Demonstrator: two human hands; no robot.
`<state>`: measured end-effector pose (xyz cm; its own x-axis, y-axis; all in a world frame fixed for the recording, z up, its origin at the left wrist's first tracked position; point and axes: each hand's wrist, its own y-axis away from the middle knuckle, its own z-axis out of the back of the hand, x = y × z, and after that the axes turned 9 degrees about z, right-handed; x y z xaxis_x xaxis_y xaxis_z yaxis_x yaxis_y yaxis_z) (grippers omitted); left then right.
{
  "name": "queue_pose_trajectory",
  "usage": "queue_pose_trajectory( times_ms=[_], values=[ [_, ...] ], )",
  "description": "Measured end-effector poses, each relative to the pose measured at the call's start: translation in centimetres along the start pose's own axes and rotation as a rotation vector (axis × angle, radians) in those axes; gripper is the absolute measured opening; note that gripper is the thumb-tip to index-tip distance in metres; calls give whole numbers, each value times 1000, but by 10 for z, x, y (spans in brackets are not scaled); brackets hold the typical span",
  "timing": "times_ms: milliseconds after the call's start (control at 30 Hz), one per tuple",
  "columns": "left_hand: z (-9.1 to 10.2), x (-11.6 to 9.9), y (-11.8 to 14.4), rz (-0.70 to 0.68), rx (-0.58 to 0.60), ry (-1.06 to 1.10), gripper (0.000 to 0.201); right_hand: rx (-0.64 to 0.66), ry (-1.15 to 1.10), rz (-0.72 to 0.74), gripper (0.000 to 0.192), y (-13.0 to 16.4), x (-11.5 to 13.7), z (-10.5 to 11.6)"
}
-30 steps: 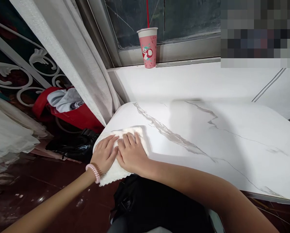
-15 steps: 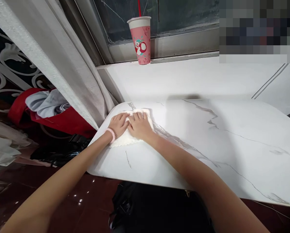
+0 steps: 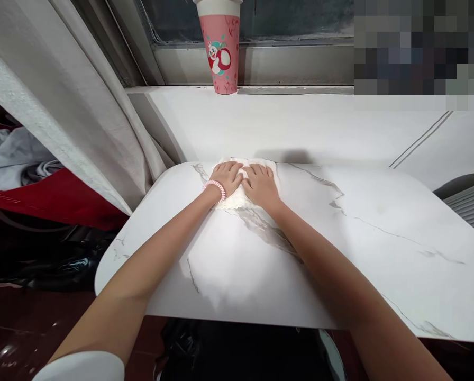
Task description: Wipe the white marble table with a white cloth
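From the far left of my feed, I see grey fabric bunched above a red bag, with something black and shiny lying below on the dark red floor. A pale curtain hangs slantwise next to these, its lower part near the rounded left end of the white, grey-veined surface. A white sleeve shows at the bottom, and from it the left arm reaches forward across the surface.

On the ledge under the window frame stands a pink cup, upright, its top cut off by my view. Below it, on the surface, my left hand lies palm down on a white cloth, fingers extended and only slightly parted; a pink coiled band circles the wrist. The cloth is at the far edge of the surface, near the white wall. Just beside, my right hand covers the cloth's right part, fingers likewise stretched out flat, its thumb close to the left one. Neither hand is clamped around the cloth.

At the far right, past the surface's edge, I see a grey ridged object.
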<state>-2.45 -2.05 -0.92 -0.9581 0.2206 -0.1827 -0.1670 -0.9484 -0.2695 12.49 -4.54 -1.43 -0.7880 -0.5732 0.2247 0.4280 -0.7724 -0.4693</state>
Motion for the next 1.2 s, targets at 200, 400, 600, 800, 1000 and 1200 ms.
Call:
queue_pose_trajectory(
  times_ms=[200,400,600,800,1000,1200],
  values=[
    [9,-15,46,-60,-19,-10,44,13,42,-9,39,41,26,16],
    [29,-40,134,13,-57,-60,47,53,30,100,41,100,62,43],
    [39,-66,205,-13,-109,-51,46,69,-43,208,42,158,82,75],
    [34,-96,193,30,-43,-55,47,97,-72,218,43,162,53,86],
    [16,-100,111,5,37,14,44,84,-51,117,43,120,-2,73],
    [-6,-96,26,-21,31,68,40,20,-66,10,42,69,-56,53]
  ],
)
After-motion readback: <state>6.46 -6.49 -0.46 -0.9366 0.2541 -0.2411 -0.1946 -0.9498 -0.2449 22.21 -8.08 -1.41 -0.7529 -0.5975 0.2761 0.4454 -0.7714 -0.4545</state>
